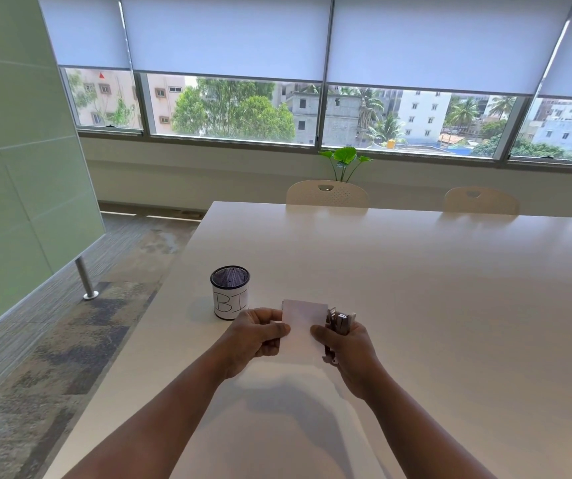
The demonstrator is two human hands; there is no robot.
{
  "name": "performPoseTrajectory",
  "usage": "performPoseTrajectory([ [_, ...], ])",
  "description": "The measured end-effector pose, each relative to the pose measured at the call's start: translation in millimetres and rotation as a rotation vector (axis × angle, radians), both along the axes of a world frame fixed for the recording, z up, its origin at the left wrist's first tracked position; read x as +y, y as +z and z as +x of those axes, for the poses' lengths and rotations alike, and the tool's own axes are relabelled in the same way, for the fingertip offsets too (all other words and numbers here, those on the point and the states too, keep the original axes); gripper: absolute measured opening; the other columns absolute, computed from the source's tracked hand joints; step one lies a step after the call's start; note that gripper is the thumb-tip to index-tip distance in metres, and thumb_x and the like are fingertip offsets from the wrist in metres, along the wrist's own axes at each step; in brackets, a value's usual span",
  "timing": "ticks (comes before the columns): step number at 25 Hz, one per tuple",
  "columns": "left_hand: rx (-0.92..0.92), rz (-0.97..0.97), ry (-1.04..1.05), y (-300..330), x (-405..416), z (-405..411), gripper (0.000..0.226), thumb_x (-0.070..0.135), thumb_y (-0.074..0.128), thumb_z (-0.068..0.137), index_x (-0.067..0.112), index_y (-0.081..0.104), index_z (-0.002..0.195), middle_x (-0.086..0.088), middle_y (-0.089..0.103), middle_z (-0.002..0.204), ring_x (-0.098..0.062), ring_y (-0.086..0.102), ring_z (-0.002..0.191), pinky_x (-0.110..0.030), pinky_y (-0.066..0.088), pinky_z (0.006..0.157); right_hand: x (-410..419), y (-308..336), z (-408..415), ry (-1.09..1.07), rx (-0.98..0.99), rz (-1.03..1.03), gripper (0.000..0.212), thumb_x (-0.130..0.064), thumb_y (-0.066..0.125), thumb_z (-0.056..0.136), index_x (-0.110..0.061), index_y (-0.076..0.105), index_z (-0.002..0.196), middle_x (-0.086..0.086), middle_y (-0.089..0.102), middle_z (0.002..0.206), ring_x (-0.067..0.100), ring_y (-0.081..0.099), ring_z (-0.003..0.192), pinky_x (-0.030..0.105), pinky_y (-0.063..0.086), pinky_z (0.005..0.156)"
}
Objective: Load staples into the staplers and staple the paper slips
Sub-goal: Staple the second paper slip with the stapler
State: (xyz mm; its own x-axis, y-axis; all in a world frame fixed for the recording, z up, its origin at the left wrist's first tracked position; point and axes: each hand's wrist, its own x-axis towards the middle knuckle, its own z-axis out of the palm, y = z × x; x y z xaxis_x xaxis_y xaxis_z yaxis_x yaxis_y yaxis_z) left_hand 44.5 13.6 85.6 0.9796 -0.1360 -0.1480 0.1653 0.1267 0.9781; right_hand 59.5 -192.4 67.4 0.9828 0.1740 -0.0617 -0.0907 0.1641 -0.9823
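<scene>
Right now the grip of the left hand is closed on the left edge of a small white rectangular paper slip, thumb on top and fingers curled beneath. The grip of the right hand is closed around a small dark metal stapler, whose front end sticks up past the knuckles at the slip's right edge; the right thumb also presses on the slip's lower right part. Whether the stapler's mouth sits over the paper cannot be told, since the hand hides it. The slip is held tilted, slightly above the white glossy counter, between both hands, and a shadow of the arms falls on the surface below.

Just beyond the left hand stands a black mesh cylindrical cup wrapped in a white label with hand-drawn letters "BI", upright near the counter's left edge. Across the far side of the counter are pale cream plastic chairs, and behind them a green leafy plant rises before a wide window with half-lowered white roller blinds.
</scene>
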Motion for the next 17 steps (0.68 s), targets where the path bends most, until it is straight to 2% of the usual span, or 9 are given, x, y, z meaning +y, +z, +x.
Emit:
performPoseTrajectory([
  [3,0.019,0.039,0.061,4,-2,-2,0.017,0.005,0.067,0.092,0.016,0.081,0.093,-0.006,0.061,0.071,-0.014,0.052,0.059,-0.025,0.055,0.059,0,2,-1,-0.011,-0.014,-0.015,0.010,0.002,0.069,0.086,0.003,0.070,0.095,0.010,0.054,0.070,0.020,0.043,0.057,0.028,0.036,0.049],
  [5,0.015,0.041,0.090,5,-3,-2,0.022,0.004,0.067,0.092,0.017,0.081,0.084,-0.006,0.059,0.067,-0.012,0.052,0.056,-0.025,0.056,0.057,0,4,-3,0.002,-0.029,-0.001,0.011,0.008,0.063,0.087,0.002,0.069,0.094,0.009,0.053,0.069,0.017,0.042,0.054,0.028,0.035,0.049],
  [8,-0.001,0.017,0.075,6,-1,-3,0.020,0.001,0.063,0.092,0.011,0.081,0.091,-0.014,0.057,0.080,-0.015,0.052,0.062,-0.025,0.056,0.059,-1,6,-6,0.039,-0.050,0.008,0.023,0.010,0.061,0.089,-0.010,0.068,0.080,0.013,0.053,0.069,0.018,0.044,0.051,0.026,0.034,0.048],
  [11,0.065,-0.105,0.026,11,1,-5,0.031,0.002,0.052,0.096,0.010,0.081,0.091,-0.015,0.065,0.089,-0.020,0.060,0.069,-0.028,0.058,0.066,0,6,-7,0.014,-0.089,0.004,0.030,0.012,0.059,0.088,-0.012,0.069,0.075,0.022,0.071,0.087,0.017,0.051,0.056,0.029,0.037,0.052],
  [13,0.112,-0.174,-0.018,15,0,-8,0.026,0.012,0.053,0.098,0.008,0.079,0.098,-0.010,0.071,0.091,-0.026,0.067,0.073,-0.032,0.059,0.072,0,8,-8,-0.029,-0.126,-0.025,0.031,0.016,0.056,0.088,-0.010,0.069,0.075,0.016,0.077,0.099,0.014,0.057,0.061,0.029,0.042,0.056],
  [15,0.091,-0.124,-0.017,14,-1,-9,0.016,0.015,0.065,0.096,0.008,0.076,0.105,-0.007,0.072,0.095,-0.023,0.068,0.077,-0.031,0.061,0.072,0,10,-10,-0.049,-0.156,-0.064,0.032,0.017,0.054,0.086,-0.009,0.070,0.074,0.010,0.078,0.101,0.012,0.061,0.065,0.028,0.045,0.058],
  [17,0.019,-0.033,0.027,10,-1,-6,0.021,0.006,0.070,0.091,0.010,0.074,0.112,-0.009,0.071,0.099,-0.019,0.069,0.086,-0.030,0.061,0.071,1,11,-11,-0.054,-0.173,-0.099,0.034,0.017,0.052,0.083,-0.009,0.071,0.072,0.006,0.078,0.101,0.014,0.061,0.068,0.028,0.045,0.059],
])
